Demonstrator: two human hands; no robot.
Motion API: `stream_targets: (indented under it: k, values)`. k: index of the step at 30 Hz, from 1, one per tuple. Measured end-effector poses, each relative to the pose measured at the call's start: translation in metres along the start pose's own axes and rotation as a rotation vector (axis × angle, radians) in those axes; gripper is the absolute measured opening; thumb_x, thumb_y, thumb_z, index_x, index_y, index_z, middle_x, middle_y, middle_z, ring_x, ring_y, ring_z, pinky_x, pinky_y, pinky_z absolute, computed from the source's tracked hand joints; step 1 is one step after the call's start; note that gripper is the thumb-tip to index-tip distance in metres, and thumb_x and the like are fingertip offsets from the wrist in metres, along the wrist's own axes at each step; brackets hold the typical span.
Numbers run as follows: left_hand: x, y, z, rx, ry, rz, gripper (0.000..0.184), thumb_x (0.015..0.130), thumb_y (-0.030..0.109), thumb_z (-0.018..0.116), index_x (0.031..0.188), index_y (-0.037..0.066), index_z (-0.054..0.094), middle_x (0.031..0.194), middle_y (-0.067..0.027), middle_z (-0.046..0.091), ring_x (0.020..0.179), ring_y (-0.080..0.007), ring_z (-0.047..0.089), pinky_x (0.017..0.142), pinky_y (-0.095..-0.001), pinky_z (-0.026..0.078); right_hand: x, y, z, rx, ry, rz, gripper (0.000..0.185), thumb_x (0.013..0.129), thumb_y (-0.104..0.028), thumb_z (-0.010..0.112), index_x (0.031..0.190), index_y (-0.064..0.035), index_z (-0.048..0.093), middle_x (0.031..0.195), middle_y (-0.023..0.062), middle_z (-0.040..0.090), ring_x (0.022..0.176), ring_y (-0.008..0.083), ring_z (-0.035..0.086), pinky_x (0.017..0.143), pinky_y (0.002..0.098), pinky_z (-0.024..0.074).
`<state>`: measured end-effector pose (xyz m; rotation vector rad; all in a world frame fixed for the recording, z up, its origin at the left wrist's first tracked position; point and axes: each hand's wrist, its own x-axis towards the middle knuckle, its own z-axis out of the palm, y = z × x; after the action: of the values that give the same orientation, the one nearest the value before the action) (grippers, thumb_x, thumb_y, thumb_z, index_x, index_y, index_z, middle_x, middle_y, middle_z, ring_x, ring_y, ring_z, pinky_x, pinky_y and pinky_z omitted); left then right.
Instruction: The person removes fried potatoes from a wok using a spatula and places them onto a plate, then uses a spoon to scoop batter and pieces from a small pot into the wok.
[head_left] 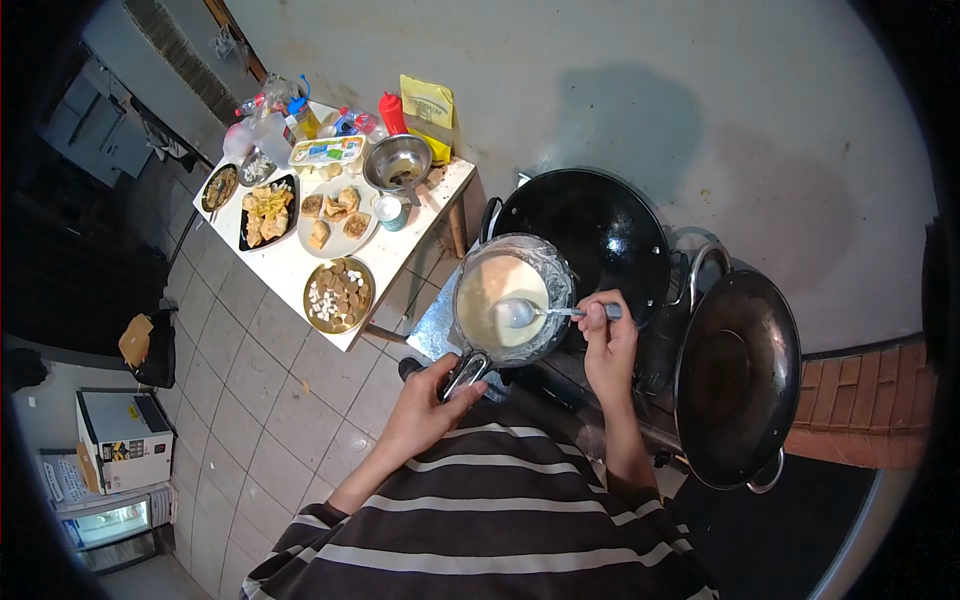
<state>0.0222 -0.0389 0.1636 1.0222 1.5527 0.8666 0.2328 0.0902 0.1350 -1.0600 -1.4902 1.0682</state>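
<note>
A clear jug [556, 262] with smeared walls holds pale, creamy batter [508, 275]. My left hand [428, 407] is closed round the jug's handle [466, 377] at its near left side. In my right hand [609, 340] is the handle of a metal spoon [517, 313], whose bowl rests at the batter's surface, partly coated. Just behind the jug stands a large black wok [590, 225], partly hidden by the jug and my right hand.
A second, darker wok [735, 380] with two loop handles sits at the right. On the white table [403, 262] at the left are a plate of fried pieces [338, 222], a steel bowl [398, 163], a bowl of brown and white pieces [338, 296] and a red bottle [392, 113].
</note>
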Motion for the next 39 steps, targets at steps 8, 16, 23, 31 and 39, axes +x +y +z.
stream_targets:
  k: [8, 16, 23, 31, 39]
  values:
    - [0.002, -0.001, -0.001, -0.035, -0.029, -0.009, 0.025, 0.093, 0.02, 0.07, 0.093, 0.001, 0.054, 0.063, -0.002, 0.055, 0.048, -0.0063, 0.047, 0.044, -0.0268, 0.035, 0.003, -0.001, -0.01, -0.043, -0.062, -0.075, 0.023, 0.102, -0.02, 0.053, 0.093, 0.0007, 0.055, 0.082, 0.0061, 0.061, 0.077, 0.0118, 0.059, 0.072, 0.0255, 0.0473]
    - [0.002, 0.002, -0.002, -0.06, -0.04, -0.02, 0.023, 0.093, 0.02, 0.069, 0.094, 0.001, 0.055, 0.063, -0.0001, 0.054, 0.049, -0.0055, 0.047, 0.045, -0.0255, 0.036, -0.006, 0.001, -0.001, 0.072, -0.071, 0.001, 0.027, 0.103, -0.024, 0.052, 0.095, 0.0013, 0.056, 0.086, 0.0062, 0.062, 0.078, 0.0104, 0.059, 0.073, 0.0249, 0.0465]
    - [0.004, 0.001, -0.009, -0.125, -0.074, -0.055, 0.022, 0.094, 0.02, 0.069, 0.094, 0.003, 0.055, 0.062, 0.0016, 0.053, 0.05, -0.0045, 0.047, 0.044, -0.0243, 0.035, -0.019, 0.001, 0.0, 0.083, -0.026, -0.038, 0.026, 0.102, -0.024, 0.053, 0.094, 0.0013, 0.056, 0.086, 0.0069, 0.061, 0.078, 0.0111, 0.057, 0.073, 0.0263, 0.0464]
    - [0.003, 0.0, -0.016, -0.233, -0.127, -0.041, 0.017, 0.093, 0.015, 0.069, 0.094, 0.004, 0.056, 0.063, 0.0031, 0.053, 0.052, -0.0037, 0.048, 0.043, -0.0209, 0.035, -0.032, -0.003, -0.004, 0.036, -0.069, -0.368, 0.019, 0.099, -0.018, 0.055, 0.09, -0.001, 0.056, 0.084, 0.0122, 0.062, 0.079, 0.0228, 0.057, 0.074, 0.0326, 0.0466]
    - [-0.004, 0.001, -0.017, -0.335, -0.146, -0.016, 0.015, 0.095, 0.016, 0.066, 0.095, 0.006, 0.056, 0.063, 0.0034, 0.052, 0.05, -0.0035, 0.045, 0.042, -0.0206, 0.033, -0.035, -0.011, -0.008, -0.03, -0.087, -0.483, 0.02, 0.097, -0.022, 0.059, 0.089, -0.0044, 0.057, 0.086, 0.0109, 0.066, 0.081, 0.0257, 0.056, 0.076, 0.0365, 0.0453]
